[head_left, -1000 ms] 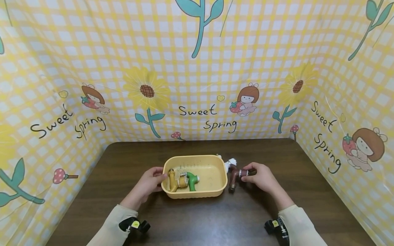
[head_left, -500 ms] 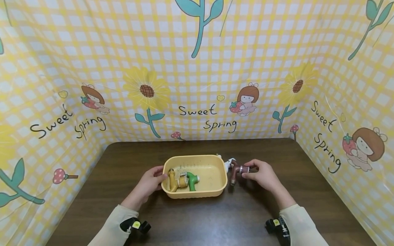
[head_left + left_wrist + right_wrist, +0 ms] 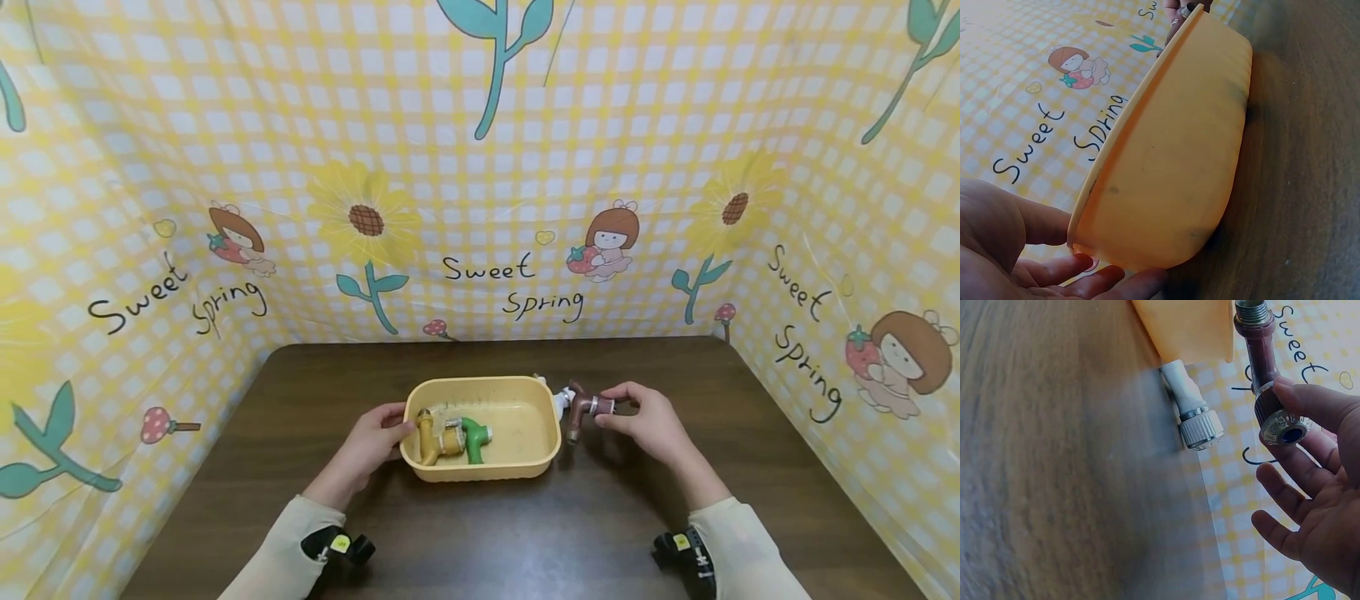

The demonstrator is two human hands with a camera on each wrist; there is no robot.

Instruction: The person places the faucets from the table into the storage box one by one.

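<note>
My left hand (image 3: 375,433) grips the left end of a pale yellow plastic tub (image 3: 517,437), thumb at the rim and fingers along the outer wall in the left wrist view. A mustard-yellow tap (image 3: 427,442) and a green tap (image 3: 476,438) lie in the tub's left half. Just outside the tub's right end, my right hand (image 3: 651,421) pinches a dark brown tap (image 3: 1262,359) by its ribbed knob, thumb on one side and fingers on the other. The tap is held off the table, its threaded end up in the right wrist view.
A white tap (image 3: 1188,403) with a silvery ribbed knob lies on the dark wooden table (image 3: 480,533) against the tub's right end. Yellow checked cloth (image 3: 480,192) with printed flowers hangs around the back and both sides of the table.
My right hand has raised the brown tap a little and turned it beside the tub's right end. The left hand keeps its grip on the tub. The head view has shifted slightly.
</note>
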